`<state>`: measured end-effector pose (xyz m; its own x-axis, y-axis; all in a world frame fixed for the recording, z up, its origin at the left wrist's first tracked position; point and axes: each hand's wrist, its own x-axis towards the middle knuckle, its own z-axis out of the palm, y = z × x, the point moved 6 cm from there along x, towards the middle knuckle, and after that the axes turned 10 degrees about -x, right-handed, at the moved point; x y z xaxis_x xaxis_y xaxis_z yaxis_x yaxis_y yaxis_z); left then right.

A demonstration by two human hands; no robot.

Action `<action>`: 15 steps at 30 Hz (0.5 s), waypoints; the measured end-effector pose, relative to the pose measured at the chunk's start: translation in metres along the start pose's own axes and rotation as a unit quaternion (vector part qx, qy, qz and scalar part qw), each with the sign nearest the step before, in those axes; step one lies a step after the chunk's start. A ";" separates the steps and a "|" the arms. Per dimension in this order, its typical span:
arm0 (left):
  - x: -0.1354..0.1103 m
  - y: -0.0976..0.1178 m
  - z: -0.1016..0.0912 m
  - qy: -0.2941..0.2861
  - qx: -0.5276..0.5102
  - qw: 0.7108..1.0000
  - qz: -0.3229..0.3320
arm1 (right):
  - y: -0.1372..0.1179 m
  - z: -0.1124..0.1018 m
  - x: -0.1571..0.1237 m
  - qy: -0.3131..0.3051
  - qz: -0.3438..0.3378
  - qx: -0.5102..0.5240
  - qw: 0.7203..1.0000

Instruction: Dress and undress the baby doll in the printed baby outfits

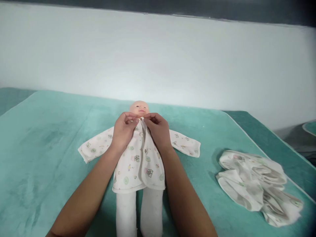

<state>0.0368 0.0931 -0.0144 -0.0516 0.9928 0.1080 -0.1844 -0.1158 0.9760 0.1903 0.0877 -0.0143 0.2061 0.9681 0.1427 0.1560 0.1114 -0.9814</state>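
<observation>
A: Where is the doll (139, 107)?

B: It lies on its back in the middle of the teal blanket (49, 138). The head is toward the white wall (158, 56), and the white legs (150, 210) are toward the person.

A: What does it wear?

B: A printed top (138, 161), pale with small green and brown figures. The sleeves are spread flat to both sides, and small buttons (145, 151) run down the front.

A: And the hands?

B: The left hand (123, 130) and the right hand (159, 130) are both at the collar, just under the chin of the doll. The fingertips of each hand are pinched together on the edge of the printed top, one hand on each side of the opening. The two hands nearly touch each other.

A: Is the highest button closed?

B: I cannot tell, because the fingers hide it.

A: Is anything else on the blanket?

B: Yes, a crumpled cloth (256, 184) of similar pale fabric lies at the right, well apart from the doll.
</observation>
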 end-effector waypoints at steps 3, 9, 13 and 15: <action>0.000 -0.001 0.000 0.007 -0.038 0.999 -0.010 | -0.002 0.000 0.000 -0.001 -0.005 -0.005 1.000; 0.000 0.001 0.003 -0.021 -0.019 1.000 -0.001 | -0.004 0.001 -0.001 -0.011 -0.027 -0.002 1.000; 0.001 0.001 0.003 -0.026 -0.023 0.999 -0.007 | 0.000 0.002 0.001 -0.023 -0.017 0.004 1.000; 0.002 0.001 0.003 -0.024 -0.027 0.999 -0.011 | -0.001 0.004 0.001 -0.035 -0.023 -0.002 0.999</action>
<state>0.0390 0.0949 -0.0130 -0.0001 0.9953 0.0968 -0.2381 -0.0940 0.9667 0.1869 0.0892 -0.0134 0.1301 0.9753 0.1785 0.1680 0.1557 -0.9734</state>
